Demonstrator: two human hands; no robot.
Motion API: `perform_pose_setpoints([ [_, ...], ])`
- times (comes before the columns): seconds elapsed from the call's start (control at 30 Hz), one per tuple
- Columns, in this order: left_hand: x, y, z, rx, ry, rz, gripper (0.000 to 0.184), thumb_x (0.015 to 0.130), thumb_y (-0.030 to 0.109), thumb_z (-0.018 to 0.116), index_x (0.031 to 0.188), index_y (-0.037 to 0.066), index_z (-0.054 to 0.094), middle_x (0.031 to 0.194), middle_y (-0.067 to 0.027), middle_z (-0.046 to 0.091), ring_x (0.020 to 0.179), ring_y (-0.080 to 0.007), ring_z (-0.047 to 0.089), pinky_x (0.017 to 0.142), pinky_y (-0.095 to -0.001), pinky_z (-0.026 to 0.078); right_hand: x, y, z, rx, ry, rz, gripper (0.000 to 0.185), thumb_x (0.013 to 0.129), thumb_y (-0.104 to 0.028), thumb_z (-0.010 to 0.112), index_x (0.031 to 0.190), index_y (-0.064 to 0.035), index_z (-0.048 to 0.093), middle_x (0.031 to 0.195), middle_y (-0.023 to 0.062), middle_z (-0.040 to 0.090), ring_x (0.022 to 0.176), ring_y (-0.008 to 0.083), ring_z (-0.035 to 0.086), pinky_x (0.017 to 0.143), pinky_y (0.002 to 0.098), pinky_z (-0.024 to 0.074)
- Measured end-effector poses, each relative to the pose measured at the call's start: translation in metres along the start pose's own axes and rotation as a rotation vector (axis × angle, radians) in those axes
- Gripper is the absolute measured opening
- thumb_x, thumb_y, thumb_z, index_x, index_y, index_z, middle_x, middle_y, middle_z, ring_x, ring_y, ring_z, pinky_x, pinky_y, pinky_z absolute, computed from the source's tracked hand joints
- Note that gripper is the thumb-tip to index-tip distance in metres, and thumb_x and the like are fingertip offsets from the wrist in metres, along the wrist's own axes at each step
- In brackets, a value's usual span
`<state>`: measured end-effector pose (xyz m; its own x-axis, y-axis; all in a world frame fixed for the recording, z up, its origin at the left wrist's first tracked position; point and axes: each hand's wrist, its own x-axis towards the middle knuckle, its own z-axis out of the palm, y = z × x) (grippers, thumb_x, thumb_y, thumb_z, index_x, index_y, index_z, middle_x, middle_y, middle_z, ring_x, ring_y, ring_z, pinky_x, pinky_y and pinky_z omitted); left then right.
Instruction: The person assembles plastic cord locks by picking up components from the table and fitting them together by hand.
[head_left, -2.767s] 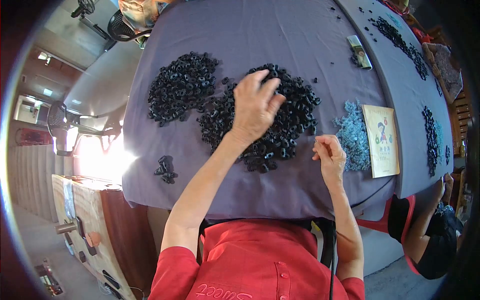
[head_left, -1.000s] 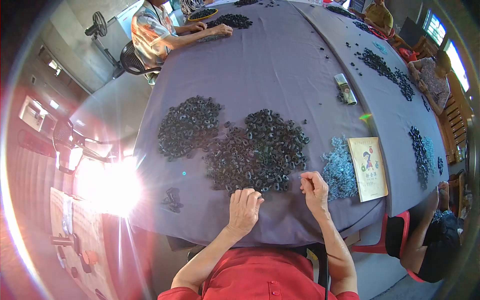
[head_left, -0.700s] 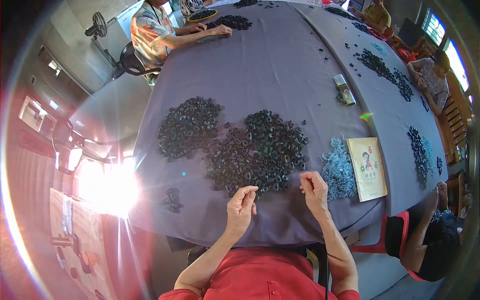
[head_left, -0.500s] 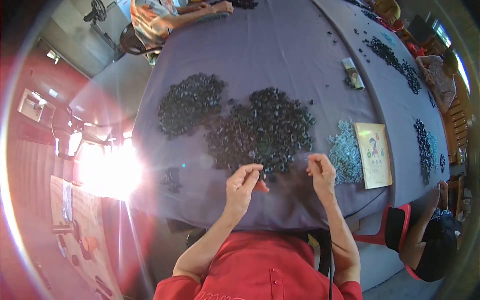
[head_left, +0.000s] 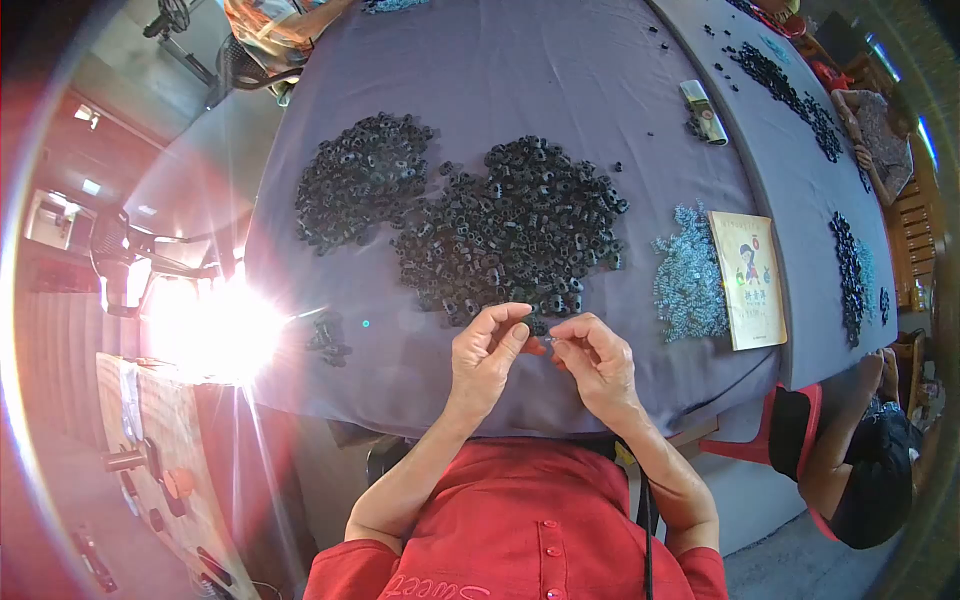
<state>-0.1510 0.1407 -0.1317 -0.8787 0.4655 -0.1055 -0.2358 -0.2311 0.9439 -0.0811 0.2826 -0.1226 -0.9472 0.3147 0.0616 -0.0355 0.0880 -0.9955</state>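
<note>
The left hand [head_left: 481, 365] apparently pinches a black piece [head_left: 537, 326], and the right hand [head_left: 602, 368], just beside, a pale bit [head_left: 549, 340].

The left hand's [head_left: 483, 362] fingers partly hide a dark piece [head_left: 537, 327]; the small object at the right hand's [head_left: 603, 370] fingers is too tiny to identify. The top edge cuts off the far-left person [head_left: 268, 32] and the desk [head_left: 450, 85].

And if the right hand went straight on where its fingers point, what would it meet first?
The right hand would probably meet the small black piece at the fingertips of the left hand, though depth is unclear.
</note>
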Motion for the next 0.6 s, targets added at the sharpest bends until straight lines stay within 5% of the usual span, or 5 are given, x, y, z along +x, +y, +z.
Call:
perform_pose_setpoints([
  [0.6, -0.006, -0.017, -0.005, 0.120, -0.076, 0.124, 0.026, 0.083, -0.011, 0.059, 0.107, -0.001, 0.060, 0.100, -0.0026, 0.054, 0.083, -0.0108, 0.060, 0.076, -0.0229, 0.050, -0.003, 0.003, 0.001, -0.032, 0.060, -0.072, 0.015, 0.081, 0.007, 0.061, 0.093, -0.0014, 0.062, 0.085, 0.0065, 0.059, 0.068, 0.0114, 0.057, 0.058, 0.0231, 0.0452],
])
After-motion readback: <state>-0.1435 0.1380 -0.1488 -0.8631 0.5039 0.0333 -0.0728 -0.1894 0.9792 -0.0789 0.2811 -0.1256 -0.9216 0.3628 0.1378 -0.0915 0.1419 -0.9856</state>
